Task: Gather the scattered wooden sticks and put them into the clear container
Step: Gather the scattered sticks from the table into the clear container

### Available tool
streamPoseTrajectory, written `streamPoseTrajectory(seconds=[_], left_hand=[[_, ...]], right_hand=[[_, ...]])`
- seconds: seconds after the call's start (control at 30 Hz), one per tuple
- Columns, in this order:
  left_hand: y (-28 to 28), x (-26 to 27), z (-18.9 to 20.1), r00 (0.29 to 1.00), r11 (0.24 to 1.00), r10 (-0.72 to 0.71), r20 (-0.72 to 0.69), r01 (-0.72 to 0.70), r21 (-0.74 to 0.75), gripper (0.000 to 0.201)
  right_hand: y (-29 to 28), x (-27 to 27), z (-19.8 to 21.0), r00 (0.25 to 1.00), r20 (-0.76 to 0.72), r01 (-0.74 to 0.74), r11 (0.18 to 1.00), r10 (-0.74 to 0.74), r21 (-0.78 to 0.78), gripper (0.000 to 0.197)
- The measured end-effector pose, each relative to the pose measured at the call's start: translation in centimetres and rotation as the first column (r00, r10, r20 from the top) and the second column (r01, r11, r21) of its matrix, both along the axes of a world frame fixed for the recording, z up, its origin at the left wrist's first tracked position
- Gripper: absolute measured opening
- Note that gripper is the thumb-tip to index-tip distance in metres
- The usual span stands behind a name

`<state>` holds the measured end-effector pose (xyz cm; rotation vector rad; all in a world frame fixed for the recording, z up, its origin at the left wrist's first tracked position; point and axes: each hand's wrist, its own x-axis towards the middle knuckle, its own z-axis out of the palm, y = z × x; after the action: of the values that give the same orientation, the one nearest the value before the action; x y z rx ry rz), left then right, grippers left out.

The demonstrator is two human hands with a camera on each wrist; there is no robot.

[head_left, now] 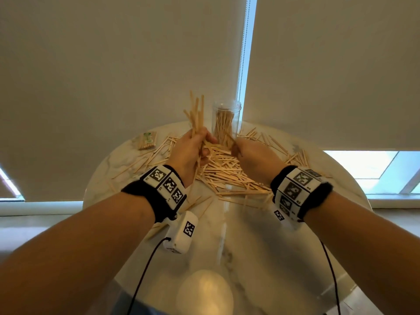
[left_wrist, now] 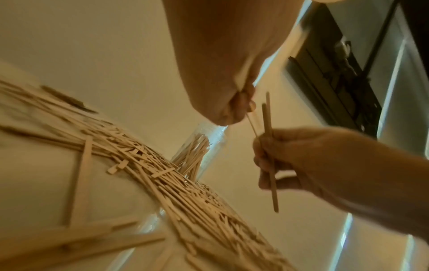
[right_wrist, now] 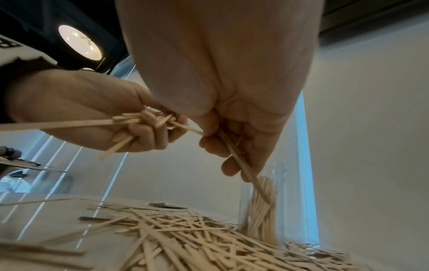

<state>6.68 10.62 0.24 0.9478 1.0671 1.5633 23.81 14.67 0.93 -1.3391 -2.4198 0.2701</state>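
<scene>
From your head view, your right hand (head_left: 248, 155) turns its back to you, so its fingers and whatever they pinch stay hidden; only the wrist views show the sticks in it. Your left hand (head_left: 191, 148) covers the lower part of its bundle (head_left: 196, 114), so you cannot count it. The packet (head_left: 147, 140) at the desk's (head_left: 284, 235) far left is too small to read. The near sticks (left_wrist: 69, 245) in the left wrist view are blurred, and the desk's near edge is cut off below.
</scene>
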Motion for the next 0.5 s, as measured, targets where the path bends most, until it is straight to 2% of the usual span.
streamPoseTrajectory(seconds=[0.1, 0.17, 0.23, 0.27, 0.37, 0.43, 0.5], left_hand=[[0.5, -1.4, 0.2, 0.983, 0.986, 0.162, 0.080, -0.159, -0.042, 0.022], [0.9, -1.8, 0.0, 0.971, 0.970, 0.234, 0.039, -0.231, -0.073, 0.024], [0.9, -1.2, -0.4, 0.970, 0.964, 0.236, -0.051, -0.241, -0.110, 0.025], [0.9, -0.7, -0.6, 0.971, 0.965, 0.221, -0.091, -0.231, -0.126, 0.026], [0.4, 1.4, -0.2, 0.964, 0.978, 0.160, -0.213, -0.184, -0.100, 0.034], [0.1, 2.3, 0.1, 0.915, 0.985, 0.116, -0.385, -0.157, -0.075, 0.048], [0.0, 2.5, 0.1, 0.856, 0.986, 0.106, -0.507, -0.157, -0.059, 0.047]], right_hand=[[0.6, 1.6, 0.3, 0.992, -0.010, 0.126, 0.992, -0.126, -0.013, 0.017], [0.8, 2.1, 0.8, 0.977, -0.111, 0.175, 0.982, -0.182, -0.073, 0.016], [0.0, 1.5, 1.5, 0.949, -0.267, 0.118, 0.973, -0.169, -0.198, 0.015], [-0.5, 0.9, 1.7, 0.947, -0.292, 0.070, 0.970, -0.138, -0.231, 0.016], [-1.8, -1.7, 1.9, 0.985, -0.170, -0.011, 0.986, -0.018, -0.169, 0.015], [-2.6, -3.2, 1.7, 0.999, -0.004, -0.040, 0.997, 0.039, -0.062, 0.012], [-3.4, -4.1, 1.5, 0.985, 0.161, -0.074, 0.997, 0.069, 0.029, 0.008]])
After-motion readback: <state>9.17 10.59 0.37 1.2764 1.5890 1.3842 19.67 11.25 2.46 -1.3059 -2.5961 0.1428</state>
